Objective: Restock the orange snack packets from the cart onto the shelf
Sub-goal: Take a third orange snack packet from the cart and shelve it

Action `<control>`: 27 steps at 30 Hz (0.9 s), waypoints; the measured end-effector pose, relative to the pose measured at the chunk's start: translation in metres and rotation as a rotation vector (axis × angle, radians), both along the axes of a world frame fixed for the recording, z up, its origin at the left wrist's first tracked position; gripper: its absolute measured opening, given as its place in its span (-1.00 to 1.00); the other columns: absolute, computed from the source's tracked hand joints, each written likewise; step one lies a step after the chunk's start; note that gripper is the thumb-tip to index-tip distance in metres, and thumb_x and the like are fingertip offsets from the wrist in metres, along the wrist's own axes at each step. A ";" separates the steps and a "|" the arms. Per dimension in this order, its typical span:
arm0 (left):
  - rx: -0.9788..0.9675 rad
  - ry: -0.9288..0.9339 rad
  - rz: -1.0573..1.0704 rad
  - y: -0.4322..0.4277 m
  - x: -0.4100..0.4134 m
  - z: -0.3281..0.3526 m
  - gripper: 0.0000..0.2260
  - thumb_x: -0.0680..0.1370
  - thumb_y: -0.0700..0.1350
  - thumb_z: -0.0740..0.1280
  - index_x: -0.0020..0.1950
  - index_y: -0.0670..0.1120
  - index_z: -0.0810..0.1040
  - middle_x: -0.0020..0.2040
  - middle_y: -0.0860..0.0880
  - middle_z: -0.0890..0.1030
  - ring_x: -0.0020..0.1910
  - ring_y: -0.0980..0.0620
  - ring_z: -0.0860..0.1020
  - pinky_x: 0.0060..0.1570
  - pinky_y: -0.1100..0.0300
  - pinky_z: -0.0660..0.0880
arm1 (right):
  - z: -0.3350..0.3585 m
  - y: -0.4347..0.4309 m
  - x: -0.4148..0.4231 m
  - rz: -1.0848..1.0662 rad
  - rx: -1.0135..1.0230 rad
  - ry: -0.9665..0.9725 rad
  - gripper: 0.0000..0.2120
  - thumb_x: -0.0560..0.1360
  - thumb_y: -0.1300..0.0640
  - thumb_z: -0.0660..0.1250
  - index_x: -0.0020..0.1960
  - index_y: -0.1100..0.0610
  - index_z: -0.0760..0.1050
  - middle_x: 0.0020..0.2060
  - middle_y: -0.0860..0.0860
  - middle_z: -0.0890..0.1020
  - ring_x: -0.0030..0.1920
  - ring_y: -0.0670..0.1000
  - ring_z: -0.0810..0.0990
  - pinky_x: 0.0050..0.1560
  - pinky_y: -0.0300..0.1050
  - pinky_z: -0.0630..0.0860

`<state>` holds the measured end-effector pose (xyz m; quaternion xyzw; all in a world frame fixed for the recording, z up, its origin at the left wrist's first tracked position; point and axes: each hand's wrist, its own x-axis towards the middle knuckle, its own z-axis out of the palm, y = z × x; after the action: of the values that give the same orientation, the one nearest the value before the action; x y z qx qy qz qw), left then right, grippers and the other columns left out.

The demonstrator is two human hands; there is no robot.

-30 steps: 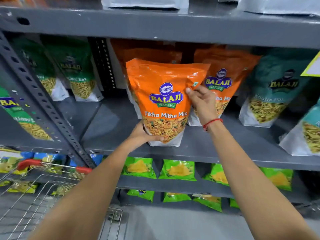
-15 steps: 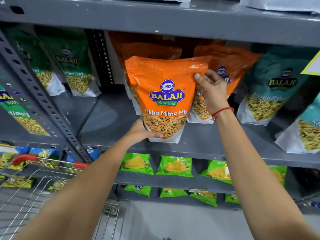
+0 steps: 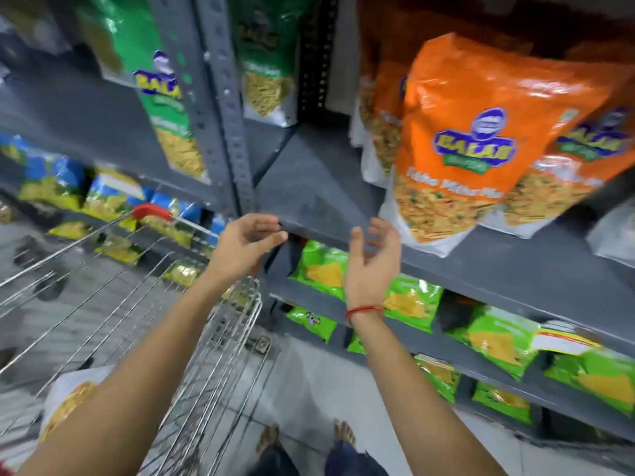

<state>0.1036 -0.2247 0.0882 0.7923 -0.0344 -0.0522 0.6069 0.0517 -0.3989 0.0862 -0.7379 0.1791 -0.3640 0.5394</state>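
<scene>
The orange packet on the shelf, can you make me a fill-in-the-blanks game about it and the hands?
The big packet standing on the shelf is coloured ____.
Both hands, left and right, are holding ____.
The thread on the right wrist is ____.
The wire cart has a ____ handle.

Missing words: orange; nothing; red; red

Your forearms are bare with no sleeves in view, a thin red thread band [image 3: 365,309] circles the wrist of your right hand [image 3: 371,266], and dark blue trouser legs [image 3: 347,460] end above bare-toed feet [image 3: 343,432].
</scene>
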 end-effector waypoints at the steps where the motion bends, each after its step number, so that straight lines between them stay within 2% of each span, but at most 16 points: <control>1: -0.018 0.030 0.060 0.025 -0.007 -0.005 -0.79 0.42 -0.26 0.43 0.03 -0.18 0.57 -0.20 0.04 0.65 -0.31 0.31 0.60 -0.22 0.44 0.54 | -0.006 0.029 0.002 0.092 -0.019 0.025 -0.69 0.45 -0.01 0.26 0.10 0.14 0.48 -0.05 0.06 0.57 -0.02 0.18 0.57 -0.02 0.28 0.52; 3: -0.016 0.080 0.173 0.070 -0.019 -0.023 -0.86 0.42 -0.25 0.42 -0.08 -0.07 0.58 -0.34 0.13 0.68 -0.36 0.29 0.60 -0.31 0.40 0.54 | -0.017 0.079 0.005 0.280 -0.100 0.113 -0.71 0.45 0.04 0.29 0.10 0.17 0.50 -0.04 0.08 0.59 -0.02 0.20 0.58 -0.04 0.28 0.53; 5: -0.001 0.117 0.306 0.113 -0.035 -0.045 -0.85 0.43 -0.25 0.42 -0.14 0.01 0.57 -0.41 0.22 0.66 -0.39 0.33 0.57 -0.33 0.47 0.47 | -0.031 0.125 0.007 0.449 -0.202 0.214 -0.68 0.44 0.10 0.32 0.15 0.21 0.49 0.01 0.16 0.62 0.03 0.22 0.57 0.08 0.17 0.51; 6: 0.010 0.148 0.372 0.131 -0.043 -0.055 -0.87 0.43 -0.24 0.42 -0.14 -0.01 0.57 -0.42 0.19 0.65 -0.42 0.35 0.55 -0.36 0.50 0.43 | -0.038 0.144 0.007 0.526 -0.259 0.269 -0.66 0.45 0.12 0.32 0.18 0.22 0.48 0.04 0.19 0.61 0.08 0.22 0.56 0.13 0.09 0.49; 8: 0.021 0.244 0.523 0.176 -0.070 -0.080 -0.88 0.43 -0.25 0.41 -0.04 -0.18 0.58 -0.34 0.03 0.61 -0.41 0.34 0.52 -0.39 0.53 0.39 | -0.053 0.185 0.005 0.671 -0.390 0.381 -0.65 0.48 0.12 0.31 0.22 0.23 0.44 0.09 0.21 0.58 0.14 0.20 0.52 0.13 -0.02 0.38; 11: 0.030 0.387 0.665 0.223 -0.123 -0.114 -0.70 0.37 -0.16 0.46 0.00 -0.31 0.55 -0.19 -0.17 0.56 -0.12 0.01 0.55 -0.25 0.41 0.40 | -0.076 0.231 0.000 0.867 -0.565 0.507 -0.61 0.51 0.12 0.27 0.29 0.22 0.37 0.17 0.23 0.52 0.23 0.21 0.44 0.16 0.03 0.34; 12: 0.074 0.446 0.682 0.234 -0.141 -0.122 -0.72 0.38 -0.12 0.45 -0.05 -0.31 0.56 -0.19 -0.22 0.58 -0.14 0.04 0.54 -0.28 0.43 0.35 | -0.083 0.244 -0.002 0.932 -0.629 0.540 -0.60 0.52 0.11 0.26 0.31 0.22 0.34 0.19 0.22 0.50 0.26 0.21 0.41 0.17 0.05 0.38; 13: 0.109 0.490 0.695 0.241 -0.156 -0.130 -0.78 0.39 -0.11 0.43 -0.15 -0.27 0.57 -0.27 -0.22 0.59 -0.25 0.21 0.51 -0.35 0.45 0.33 | -0.091 0.256 -0.004 0.996 -0.697 0.575 -0.60 0.52 0.10 0.25 0.32 0.21 0.33 0.22 0.21 0.49 0.29 0.20 0.38 0.17 0.07 0.40; 14: 0.154 0.515 0.724 0.252 -0.171 -0.140 -0.86 0.41 -0.12 0.41 -0.26 -0.18 0.55 -0.39 -0.14 0.57 -0.38 0.35 0.46 -0.37 0.47 0.33 | -0.101 0.271 -0.005 1.069 -0.768 0.612 -0.59 0.53 0.09 0.24 0.32 0.21 0.32 0.24 0.20 0.47 0.31 0.19 0.36 0.18 0.07 0.40; 15: 0.196 0.537 0.761 0.260 -0.181 -0.148 -0.87 0.43 -0.17 0.40 -0.31 -0.12 0.53 -0.43 -0.05 0.57 -0.44 0.38 0.46 -0.34 0.49 0.33 | -0.111 0.283 -0.005 1.134 -0.828 0.654 -0.59 0.53 0.08 0.23 0.33 0.21 0.30 0.26 0.19 0.46 0.32 0.19 0.35 0.21 0.08 0.40; 16: 0.263 0.569 0.821 0.270 -0.192 -0.156 -0.91 0.45 -0.21 0.39 -0.26 -0.13 0.56 -0.37 -0.07 0.61 -0.37 0.37 0.50 -0.25 0.45 0.36 | -0.123 0.298 -0.006 1.201 -0.877 0.699 -0.57 0.53 0.08 0.23 0.35 0.20 0.29 0.28 0.19 0.45 0.32 0.20 0.36 0.23 0.09 0.41; 17: 0.331 0.604 0.854 0.280 -0.199 -0.166 -0.93 0.44 -0.20 0.40 -0.12 -0.18 0.59 -0.19 -0.17 0.66 -0.20 0.20 0.59 -0.08 0.30 0.42 | -0.135 0.309 -0.006 1.252 -0.913 0.748 -0.55 0.54 0.08 0.24 0.37 0.20 0.27 0.29 0.20 0.44 0.31 0.21 0.36 0.23 0.09 0.43; 18: 0.390 0.642 0.865 0.291 -0.204 -0.177 -0.77 0.43 -0.17 0.42 0.05 -0.23 0.57 -0.01 -0.27 0.64 -0.01 -0.04 0.60 0.03 0.16 0.42 | -0.150 0.323 -0.008 1.311 -0.942 0.810 -0.53 0.54 0.08 0.24 0.39 0.20 0.24 0.30 0.21 0.42 0.32 0.22 0.36 0.23 0.10 0.44; 20: 0.465 0.704 0.799 0.307 -0.207 -0.197 -0.56 0.40 -0.12 0.45 0.22 -0.24 0.49 0.20 -0.32 0.53 0.19 -0.24 0.50 0.17 0.05 0.39 | -0.173 0.337 -0.009 1.409 -0.972 0.912 -0.51 0.53 0.10 0.25 0.40 0.22 0.22 0.34 0.24 0.37 0.36 0.23 0.33 0.26 0.09 0.40; 24: 0.574 0.775 0.669 0.334 -0.204 -0.239 -0.32 0.35 -0.10 0.50 0.37 -0.27 0.31 0.35 -0.35 0.34 0.36 -0.28 0.31 0.34 0.02 0.26 | -0.223 0.367 -0.010 1.552 -1.031 1.003 -0.59 0.50 0.13 0.30 0.29 0.26 0.34 0.25 0.27 0.46 0.27 0.24 0.44 0.18 0.03 0.45; 27: 0.514 0.886 0.651 0.356 -0.196 -0.265 -0.23 0.30 -0.05 0.54 0.38 -0.29 0.27 0.34 -0.35 0.36 0.36 -0.29 0.31 0.34 0.00 0.28 | -0.251 0.387 -0.007 1.626 -1.011 1.010 -0.54 0.45 0.12 0.35 0.29 0.24 0.37 0.23 0.27 0.49 0.26 0.23 0.46 0.21 0.02 0.43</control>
<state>-0.0923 0.1310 -0.1765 0.7864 0.4792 -0.1953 0.3374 0.0451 -0.0118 -0.1648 -0.8376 -0.3332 0.4170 0.1165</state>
